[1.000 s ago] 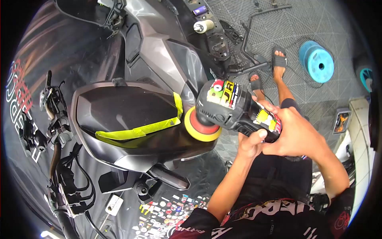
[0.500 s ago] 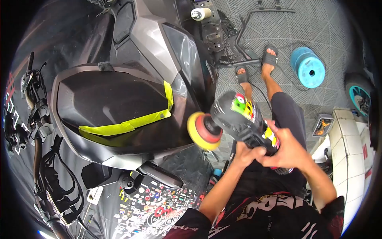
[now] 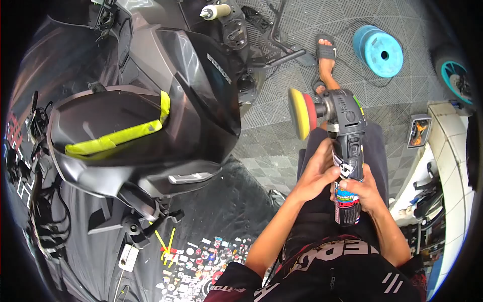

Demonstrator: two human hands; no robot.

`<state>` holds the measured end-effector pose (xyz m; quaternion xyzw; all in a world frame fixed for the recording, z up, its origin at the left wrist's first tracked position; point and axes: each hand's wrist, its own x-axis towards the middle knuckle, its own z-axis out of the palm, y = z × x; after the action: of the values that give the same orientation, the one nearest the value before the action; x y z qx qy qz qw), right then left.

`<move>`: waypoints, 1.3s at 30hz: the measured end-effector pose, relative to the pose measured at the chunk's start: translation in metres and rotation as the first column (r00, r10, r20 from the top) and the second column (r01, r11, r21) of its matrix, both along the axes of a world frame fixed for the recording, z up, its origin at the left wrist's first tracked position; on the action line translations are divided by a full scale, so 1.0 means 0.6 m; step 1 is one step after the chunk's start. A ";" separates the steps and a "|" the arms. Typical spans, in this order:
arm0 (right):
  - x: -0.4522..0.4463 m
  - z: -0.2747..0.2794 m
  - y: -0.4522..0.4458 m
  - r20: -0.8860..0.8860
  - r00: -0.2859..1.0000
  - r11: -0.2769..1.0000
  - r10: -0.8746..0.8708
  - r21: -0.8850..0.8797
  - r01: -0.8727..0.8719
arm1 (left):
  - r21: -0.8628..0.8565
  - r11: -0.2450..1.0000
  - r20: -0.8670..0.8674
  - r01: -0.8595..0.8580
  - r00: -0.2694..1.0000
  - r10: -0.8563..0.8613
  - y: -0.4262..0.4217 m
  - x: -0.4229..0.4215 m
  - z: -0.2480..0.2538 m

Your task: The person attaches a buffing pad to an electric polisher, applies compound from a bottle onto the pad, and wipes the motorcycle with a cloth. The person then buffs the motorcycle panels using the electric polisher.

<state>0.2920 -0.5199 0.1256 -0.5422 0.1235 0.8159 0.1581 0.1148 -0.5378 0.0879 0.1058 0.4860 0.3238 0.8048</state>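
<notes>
Both hands hold a black handheld polisher (image 3: 348, 126), upright in front of my lap. My left hand (image 3: 320, 170) wraps the left side of its handle, and my right hand (image 3: 363, 190) grips the lower right side. The round yellow and red pad (image 3: 303, 114) faces left, apart from any panel. To the left is a dark motorcycle body panel (image 3: 201, 95) with a glossy finish. Yellow-green tape (image 3: 118, 137) runs along the edge of its black front section (image 3: 108, 116).
A blue cylinder (image 3: 372, 50) stands on the patterned floor (image 3: 282, 146). Metal parts and a white bottle (image 3: 216, 11) lie at the top. Handlebars and cables (image 3: 50, 216) are at left, a power strip (image 3: 129, 257) below, a teal-rimmed wheel (image 3: 453, 80) at right.
The polisher has come away from the panel and swung upright, its pad now facing left. Both hands moved with it. The view has shifted, so the motorcycle sits further left.
</notes>
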 end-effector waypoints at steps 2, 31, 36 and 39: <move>0.013 -0.002 -0.048 -0.016 1.000 1.000 -0.002 0.003 0.002 | -0.024 0.999 -0.052 0.025 0.998 -0.026 -0.041 -0.011 0.000; 0.392 0.651 -0.123 -0.307 0.785 -0.185 -0.538 0.952 0.245 | 0.593 0.680 -0.619 0.432 0.784 0.042 -0.019 0.144 0.493; 0.463 0.762 0.015 -0.683 0.579 -0.403 -0.444 0.730 0.552 | 0.310 0.785 -0.810 0.537 0.581 -0.077 -0.029 0.132 0.461; 0.524 0.840 0.105 -0.630 0.523 -0.595 -0.574 0.760 0.263 | 0.182 0.841 -0.737 0.510 0.637 -0.227 -0.051 0.121 0.422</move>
<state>0.6062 -0.4568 0.6294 -0.1435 -0.3189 0.3193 0.8808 0.1874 -0.5681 0.3408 0.4684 0.6453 0.1719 0.5785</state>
